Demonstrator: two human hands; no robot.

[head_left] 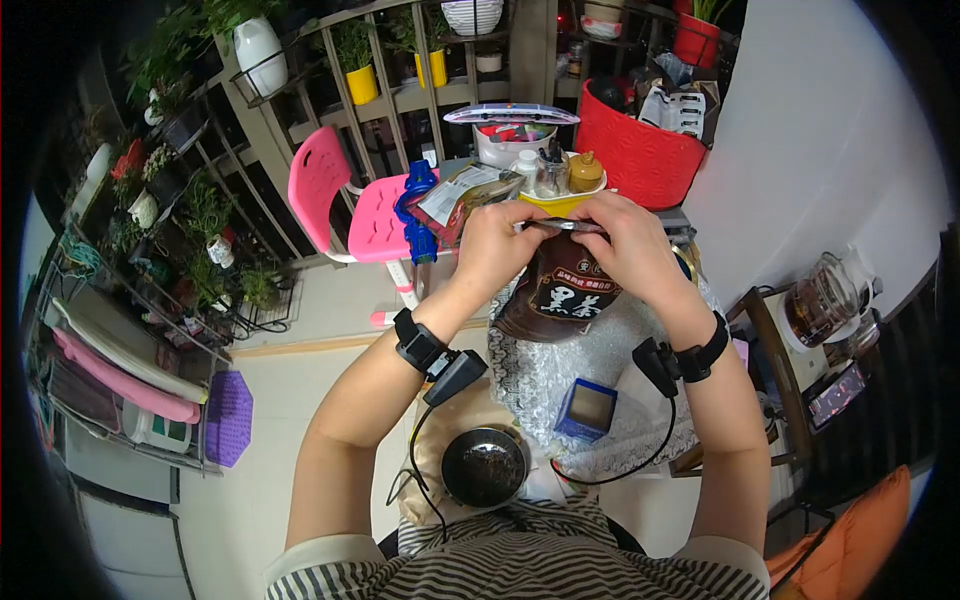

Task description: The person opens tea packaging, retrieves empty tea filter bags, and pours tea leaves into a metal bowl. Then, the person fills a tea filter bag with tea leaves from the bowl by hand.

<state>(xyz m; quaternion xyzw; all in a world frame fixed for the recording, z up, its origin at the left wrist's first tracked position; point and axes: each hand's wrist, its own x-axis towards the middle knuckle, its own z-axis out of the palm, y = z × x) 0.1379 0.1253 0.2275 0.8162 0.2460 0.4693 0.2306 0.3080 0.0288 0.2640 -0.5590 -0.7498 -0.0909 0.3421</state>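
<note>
A dark brown tea pouch [562,287] with white Chinese lettering hangs upright in front of me. My left hand [496,246] pinches the left end of its top edge. On the right end of that edge, my right hand [634,246] is closed in the same way. Whether the pouch's mouth is parted I cannot tell. Below it, a blue open-topped box [587,410] rests on the silvery lace tablecloth [535,375]. Nearer my body sits a round black bowl [484,467] with dark bits inside. Bands with small black devices and cables are strapped to both wrists.
Beyond my hands are a clear plastic packet [462,205], a yellow tray [556,205] with jars, and a red basket [640,145]. A pink chair [385,215] stands left. At right, a glass teapot [822,303] stands on a side table. Potted plants line the railing.
</note>
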